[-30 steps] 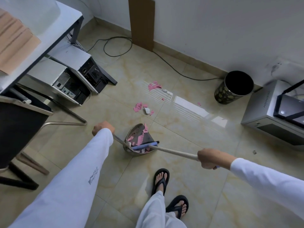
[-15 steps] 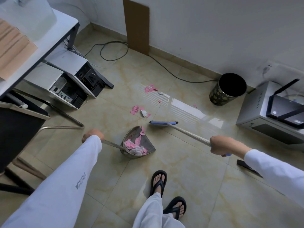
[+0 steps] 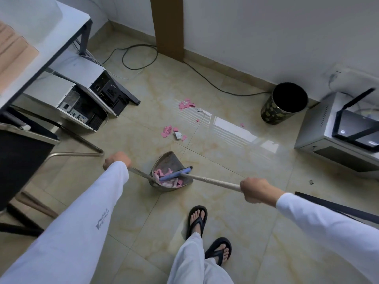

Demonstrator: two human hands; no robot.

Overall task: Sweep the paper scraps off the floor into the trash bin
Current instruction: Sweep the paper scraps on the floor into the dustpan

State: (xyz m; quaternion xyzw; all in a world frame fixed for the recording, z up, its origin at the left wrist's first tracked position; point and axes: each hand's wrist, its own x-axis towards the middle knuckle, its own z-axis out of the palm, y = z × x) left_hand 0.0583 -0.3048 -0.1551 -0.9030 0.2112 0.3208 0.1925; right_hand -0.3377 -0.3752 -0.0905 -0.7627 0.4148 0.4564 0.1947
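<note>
My left hand grips the long handle of a grey metal dustpan that rests on the tiled floor ahead of my feet. Pink paper scraps lie inside the pan. My right hand grips the pale stick of a broom, and its blue head lies across the pan's mouth over the scraps. A pile of pink and white scraps lies on the floor beyond the pan, with another pile farther back. The black trash bin stands open near the wall at the right.
Two open computer cases lie under the white desk at the left, with a black chair beside them. A black cable runs along the floor by the wall. A grey metal cabinet sits at the right, and a brown board leans on the wall.
The broom head has swung back from the floor beyond the pan into the dustpan's mouth. My left hand still holds the pan in the same spot.
</note>
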